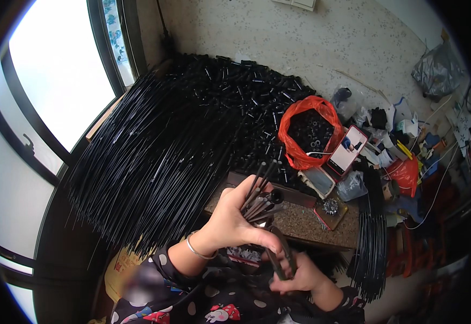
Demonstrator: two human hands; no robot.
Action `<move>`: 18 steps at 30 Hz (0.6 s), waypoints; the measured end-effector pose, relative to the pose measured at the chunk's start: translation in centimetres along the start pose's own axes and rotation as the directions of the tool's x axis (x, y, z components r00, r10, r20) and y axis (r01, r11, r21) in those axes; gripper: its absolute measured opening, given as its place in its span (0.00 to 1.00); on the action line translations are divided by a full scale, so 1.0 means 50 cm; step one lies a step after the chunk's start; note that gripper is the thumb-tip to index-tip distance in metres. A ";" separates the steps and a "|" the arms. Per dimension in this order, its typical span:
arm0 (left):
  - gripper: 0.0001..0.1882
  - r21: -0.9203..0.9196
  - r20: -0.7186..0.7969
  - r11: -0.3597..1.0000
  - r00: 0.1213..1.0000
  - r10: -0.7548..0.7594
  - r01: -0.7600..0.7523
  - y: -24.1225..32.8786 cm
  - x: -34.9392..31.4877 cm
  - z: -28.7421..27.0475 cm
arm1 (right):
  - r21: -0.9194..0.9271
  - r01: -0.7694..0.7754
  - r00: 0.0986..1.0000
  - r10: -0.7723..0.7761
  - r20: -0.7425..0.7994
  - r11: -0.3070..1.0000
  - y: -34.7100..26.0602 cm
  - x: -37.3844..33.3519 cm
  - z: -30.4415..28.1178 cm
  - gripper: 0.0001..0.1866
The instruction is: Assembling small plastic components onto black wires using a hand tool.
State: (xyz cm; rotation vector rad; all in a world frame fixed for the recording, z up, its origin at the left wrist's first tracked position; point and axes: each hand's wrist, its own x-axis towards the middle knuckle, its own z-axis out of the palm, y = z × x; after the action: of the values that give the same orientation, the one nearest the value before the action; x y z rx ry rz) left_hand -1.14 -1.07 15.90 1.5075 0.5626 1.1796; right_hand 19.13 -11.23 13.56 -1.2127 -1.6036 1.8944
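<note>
In front of my body, my left hand (230, 218) is closed around a bunch of thin dark rods (259, 186) whose ends stick up past the fingers. A round black end piece (274, 196) shows among them. My right hand (303, 274), lower and to the right, grips the dark handles of what looks like a pair of pliers (280, 254). The metal head of this tool is up against the rods, close to my left thumb; its jaws are partly hidden by my left hand.
A big heap of long black rods (154, 156) covers the left, with short black pieces (246, 81) piled behind. A red plastic bag (285, 129) holds small round parts. Beside it leans a phone (347, 151). More rods (370, 254) hang over the speckled table edge (300, 224) at right.
</note>
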 end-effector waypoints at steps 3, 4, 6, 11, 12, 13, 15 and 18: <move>0.43 0.007 0.067 0.999 0.997 0.036 -0.037 -0.003 -0.003 -0.008 | -0.826 0.095 0.517 -0.736 -0.436 0.556 0.030 0.013 -0.015 0.27; 0.43 0.008 0.069 0.999 0.997 0.037 -0.038 -0.003 -0.005 -0.010 | -0.826 0.095 0.515 -0.737 -0.437 0.556 0.037 0.008 -0.019 0.27; 0.42 -0.032 0.081 0.999 0.996 -0.022 0.025 -0.008 -0.007 -0.009 | -0.953 -0.041 0.452 -0.845 -0.286 0.300 0.032 0.002 -0.022 0.25; 0.37 -0.007 0.013 0.998 0.998 0.057 -0.057 -0.016 0.014 0.023 | 0.084 0.186 0.968 -0.167 -0.188 0.979 0.079 -0.004 0.021 0.17; 0.37 0.073 0.038 0.996 0.999 0.039 -0.041 -0.015 0.011 0.021 | 0.134 0.194 0.978 -0.180 -0.109 0.972 0.073 -0.004 0.005 0.22; 0.37 0.152 0.058 0.988 0.998 0.020 -0.028 -0.013 0.008 0.019 | 0.136 0.194 0.978 -0.180 -0.107 0.972 0.058 -0.005 -0.003 0.22; 0.36 0.140 0.037 0.989 0.998 0.048 -0.053 -0.010 0.008 0.024 | 0.414 0.171 0.979 -0.202 0.033 0.894 0.032 -0.017 -0.010 0.27; 0.33 0.107 0.009 0.994 0.999 0.038 -0.039 -0.008 0.006 0.032 | 0.437 0.128 0.980 -0.181 0.081 0.890 0.064 -0.014 -0.022 0.29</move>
State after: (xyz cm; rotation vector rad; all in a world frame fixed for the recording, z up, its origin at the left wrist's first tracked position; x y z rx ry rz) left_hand 0.49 -1.44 15.76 1.6186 0.6029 1.1897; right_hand 21.15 -11.98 10.84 -0.7741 -1.1975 2.0997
